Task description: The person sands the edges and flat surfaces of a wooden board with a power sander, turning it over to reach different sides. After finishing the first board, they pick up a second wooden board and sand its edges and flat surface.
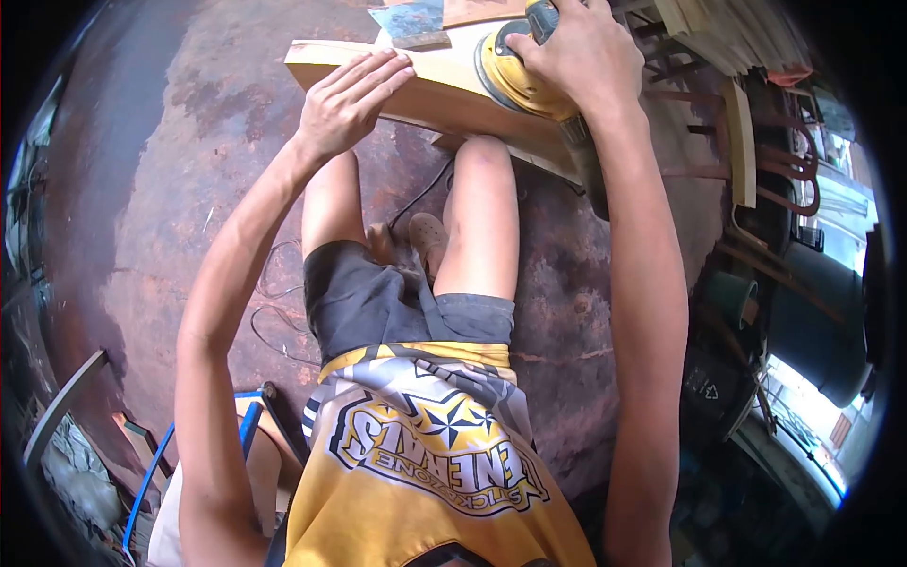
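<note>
At the top of the head view lies a thick, pale wooden board [452, 93], its long side edge facing me. My left hand [351, 102] rests on the board's left part, its fingers stretched out flat and close together; the thumb is hidden. My right hand [593, 59] is wrapped round the top of a yellow and black orbital sander [515, 77], whose round base sits on the board's upper face. A dark hose or bag part [588, 163] hangs from the sander beside my right forearm.
Behind the board lie a bluish flat piece [408, 19] and another wooden piece [482, 9]. Cords [269, 312] trail over the stained floor [227, 142]. Stacked wood [727, 33] and reddish metal chair frames [784, 156] stand right. A blue-framed seat [248, 425] is lower left.
</note>
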Demonstrator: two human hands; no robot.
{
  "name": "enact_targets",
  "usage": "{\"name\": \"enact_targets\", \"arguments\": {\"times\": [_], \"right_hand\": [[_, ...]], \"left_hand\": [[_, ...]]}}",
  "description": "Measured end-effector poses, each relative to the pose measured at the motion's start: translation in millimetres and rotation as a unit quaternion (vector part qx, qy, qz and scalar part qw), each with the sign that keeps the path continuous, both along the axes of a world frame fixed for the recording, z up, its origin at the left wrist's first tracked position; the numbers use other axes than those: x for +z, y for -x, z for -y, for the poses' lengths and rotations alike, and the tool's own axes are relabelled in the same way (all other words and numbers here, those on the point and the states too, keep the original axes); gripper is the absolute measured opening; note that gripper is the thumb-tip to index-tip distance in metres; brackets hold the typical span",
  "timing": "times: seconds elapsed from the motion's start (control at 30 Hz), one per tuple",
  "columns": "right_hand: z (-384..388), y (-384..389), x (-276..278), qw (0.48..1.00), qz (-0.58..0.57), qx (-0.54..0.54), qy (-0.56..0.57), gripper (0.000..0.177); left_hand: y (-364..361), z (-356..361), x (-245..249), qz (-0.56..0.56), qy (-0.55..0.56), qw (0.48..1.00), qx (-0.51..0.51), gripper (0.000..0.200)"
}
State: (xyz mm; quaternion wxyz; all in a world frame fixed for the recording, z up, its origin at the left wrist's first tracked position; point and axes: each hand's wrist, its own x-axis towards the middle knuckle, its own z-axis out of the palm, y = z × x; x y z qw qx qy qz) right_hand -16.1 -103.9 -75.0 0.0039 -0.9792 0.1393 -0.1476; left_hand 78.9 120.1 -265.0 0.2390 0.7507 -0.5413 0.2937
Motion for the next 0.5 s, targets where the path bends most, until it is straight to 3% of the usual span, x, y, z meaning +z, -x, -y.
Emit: {"name": "enact_targets", "arguments": {"times": [0.1,0.23,0.3,0.33,0.4,0.43,0.47,0.5], "right_hand": [[-15,-2,5,1.000,-0.014,-0.007,0.005,0.056],[-20,-5,5,1.000,0.014,0.017,-0.009,0.058],[-18,-9,2,1.000,0.008,0.017,-0.014,0.059],[-15,-11,-4,0.999,0.020,0.038,0.020,0.059],[-18,-12,-7,0.996,0.032,0.064,0.051,0.059],[-23,-16,-3,0.996,0.024,0.065,0.051,0.060],[-25,-18,0,0.997,0.016,0.064,0.051,0.060],[-25,-24,-6,0.999,-0.017,0.025,0.033,0.059]], "left_hand": [[-21,-26,-5,-0.006,0.006,1.000,0.015,0.050],[-45,-76,-15,-0.027,0.017,0.994,0.108,0.049],[-40,-84,-22,-0.283,0.170,0.926,0.185,0.067],[-37,-82,-26,-0.284,0.169,0.925,0.188,0.067],[-29,-68,-34,-0.457,0.170,0.858,0.162,0.081],[-31,-63,-33,-0.473,0.126,0.868,0.079,0.083],[-29,-51,-47,-0.531,0.176,0.827,0.064,0.080],[-28,-44,-48,-0.525,0.188,0.825,0.089,0.079]]}}
